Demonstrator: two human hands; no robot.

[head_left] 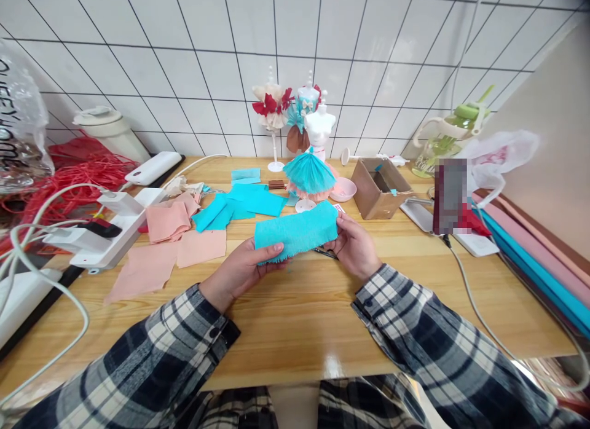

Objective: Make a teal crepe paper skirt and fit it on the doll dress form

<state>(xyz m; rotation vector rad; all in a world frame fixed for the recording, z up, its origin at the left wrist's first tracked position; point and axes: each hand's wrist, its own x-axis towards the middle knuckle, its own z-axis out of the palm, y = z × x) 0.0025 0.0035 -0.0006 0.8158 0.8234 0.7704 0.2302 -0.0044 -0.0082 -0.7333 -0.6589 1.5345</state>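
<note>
A strip of turquoise crepe paper, its lower edge finely frayed, is stretched between my two hands above the table. My left hand pinches its left end, thumb on top. At the upper right corner, my right hand grips the strip between thumb and fingers. Part of a dark metal tool shows under the paper beside my right hand; its kind is hidden. Behind the strip stands a small white mannequin wearing a turquoise pleated skirt over a pink layer.
Turquoise sheets and pink sheets lie on the left. A cardboard box and a pink bowl stand right of the mannequin. A power strip with cables is at left, a phone at right.
</note>
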